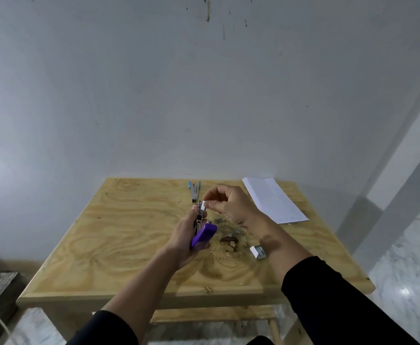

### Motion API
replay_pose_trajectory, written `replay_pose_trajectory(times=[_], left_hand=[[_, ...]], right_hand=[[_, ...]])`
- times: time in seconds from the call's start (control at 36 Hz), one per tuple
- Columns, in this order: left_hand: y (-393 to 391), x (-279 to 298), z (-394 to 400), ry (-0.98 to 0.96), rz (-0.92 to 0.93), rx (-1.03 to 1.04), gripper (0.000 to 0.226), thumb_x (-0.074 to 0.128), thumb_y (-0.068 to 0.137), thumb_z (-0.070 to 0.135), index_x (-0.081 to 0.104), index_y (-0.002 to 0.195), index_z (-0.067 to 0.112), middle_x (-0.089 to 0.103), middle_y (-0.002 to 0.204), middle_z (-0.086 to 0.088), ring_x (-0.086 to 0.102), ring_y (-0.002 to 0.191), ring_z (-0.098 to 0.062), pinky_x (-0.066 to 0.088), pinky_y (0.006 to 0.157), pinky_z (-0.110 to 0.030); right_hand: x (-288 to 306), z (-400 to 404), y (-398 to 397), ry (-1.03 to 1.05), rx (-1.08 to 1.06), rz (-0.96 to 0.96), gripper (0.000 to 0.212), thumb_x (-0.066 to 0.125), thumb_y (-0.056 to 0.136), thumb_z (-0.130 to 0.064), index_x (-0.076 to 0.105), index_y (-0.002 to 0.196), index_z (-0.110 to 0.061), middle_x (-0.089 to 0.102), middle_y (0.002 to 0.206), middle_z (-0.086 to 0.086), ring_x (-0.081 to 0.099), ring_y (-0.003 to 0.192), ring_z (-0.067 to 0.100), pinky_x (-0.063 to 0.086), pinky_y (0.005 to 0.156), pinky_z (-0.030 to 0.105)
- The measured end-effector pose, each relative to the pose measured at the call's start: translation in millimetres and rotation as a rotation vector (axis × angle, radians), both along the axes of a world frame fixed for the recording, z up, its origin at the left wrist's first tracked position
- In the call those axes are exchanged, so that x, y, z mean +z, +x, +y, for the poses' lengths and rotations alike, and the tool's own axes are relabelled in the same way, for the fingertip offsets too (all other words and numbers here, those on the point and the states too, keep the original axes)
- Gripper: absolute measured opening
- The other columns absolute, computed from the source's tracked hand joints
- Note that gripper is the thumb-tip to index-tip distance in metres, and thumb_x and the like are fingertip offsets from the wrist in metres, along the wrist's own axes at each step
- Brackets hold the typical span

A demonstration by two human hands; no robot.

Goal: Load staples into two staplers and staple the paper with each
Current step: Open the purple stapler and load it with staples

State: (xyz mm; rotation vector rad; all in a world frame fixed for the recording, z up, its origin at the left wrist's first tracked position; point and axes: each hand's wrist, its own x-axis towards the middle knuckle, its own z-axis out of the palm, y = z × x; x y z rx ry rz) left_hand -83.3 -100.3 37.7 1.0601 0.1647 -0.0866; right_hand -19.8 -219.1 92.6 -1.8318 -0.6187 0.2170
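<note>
1. Left hand (185, 231) curled round the purple stapler (203, 236), held above the middle of the wooden surface (119, 235); grip clamped on its body, lid swung open, metal magazine (199, 215) pointing away toward the wall.
2. Right hand (231, 205) just above the magazine's far end, thumb and fingertips pinching a small strip of staples (203, 204); grip together on the strip, strip at the mouth of the channel, not yet seated as far as can be told.
3. Second stapler (195, 191), blue-tipped, lying open near the far edge of the surface, untouched by either hand; loaded or not, cannot tell.
4. Staple box (258, 252) open on the surface beside the right wrist.
5. Paper (273, 200) lying at the far right of the surface, well apart from both staplers; no staple visible in it.
6. Judged early: first loading in hand; closing the lid, second stapler, and both stapling presses probably left.
</note>
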Motion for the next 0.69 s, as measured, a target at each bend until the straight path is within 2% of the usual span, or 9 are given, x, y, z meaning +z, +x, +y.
replay_pose_trajectory(times=[0.11, 0.33, 0.47, 0.61, 0.69], left_hand=[[0.9, -1.2, -0.1, -0.039, 0.003, -0.004, 0.032, 0.036, 0.099, 0.04, 0.047, 0.094, 0.011, 0.046, 0.059, -0.001, 0.041, 0.035, -0.009, 0.032, 0.034, -0.018], [4.2, -5.2, 0.9, -0.069, 0.028, -0.02, 0.033, 0.034, 0.099, 0.042, 0.049, 0.098, 0.013, 0.051, 0.051, 0.001, 0.038, 0.034, -0.009, 0.032, 0.032, -0.017], [6.8, -9.5, 2.2, -0.099, 0.043, -0.043, 0.034, 0.035, 0.098, 0.045, 0.048, 0.106, 0.014, 0.053, 0.053, 0.0, 0.041, 0.035, -0.009, 0.036, 0.031, -0.016], [6.8, -10.0, 1.7, -0.132, 0.042, -0.048, 0.033, 0.035, 0.099, 0.043, 0.049, 0.099, 0.013, 0.053, 0.052, 0.001, 0.042, 0.036, -0.009, 0.038, 0.03, -0.017], [7.9, -10.8, 1.8, -0.158, 0.034, -0.055, 0.032, 0.035, 0.099, 0.043, 0.05, 0.097, 0.015, 0.051, 0.051, 0.001, 0.041, 0.035, -0.009, 0.038, 0.03, -0.017]], right_hand=[[0.5, 0.9, -0.6, -0.03, -0.004, -0.072, 0.022, 0.07, 0.081, -0.004, 0.063, 0.073, -0.024, 0.063, 0.074, -0.008, 0.057, 0.071, 0.004, 0.049, 0.072, 0.017], [0.0, 0.0, -1.1, -0.117, 0.023, -0.173, 0.025, 0.071, 0.079, -0.008, 0.062, 0.069, -0.029, 0.063, 0.075, -0.008, 0.053, 0.077, 0.009, 0.049, 0.079, 0.027], [-1.3, 0.3, -1.7, -0.093, 0.037, -0.176, 0.025, 0.071, 0.078, -0.007, 0.061, 0.067, -0.028, 0.062, 0.073, -0.01, 0.052, 0.074, 0.01, 0.048, 0.078, 0.027], [-0.1, -0.4, -2.0, -0.056, 0.027, -0.158, 0.023, 0.069, 0.079, -0.005, 0.062, 0.069, -0.024, 0.061, 0.073, -0.011, 0.051, 0.073, 0.007, 0.046, 0.074, 0.021], [-0.3, -0.4, -2.4, -0.07, 0.023, -0.163, 0.022, 0.069, 0.08, -0.006, 0.062, 0.07, -0.024, 0.061, 0.074, -0.01, 0.051, 0.074, 0.008, 0.046, 0.074, 0.022]])
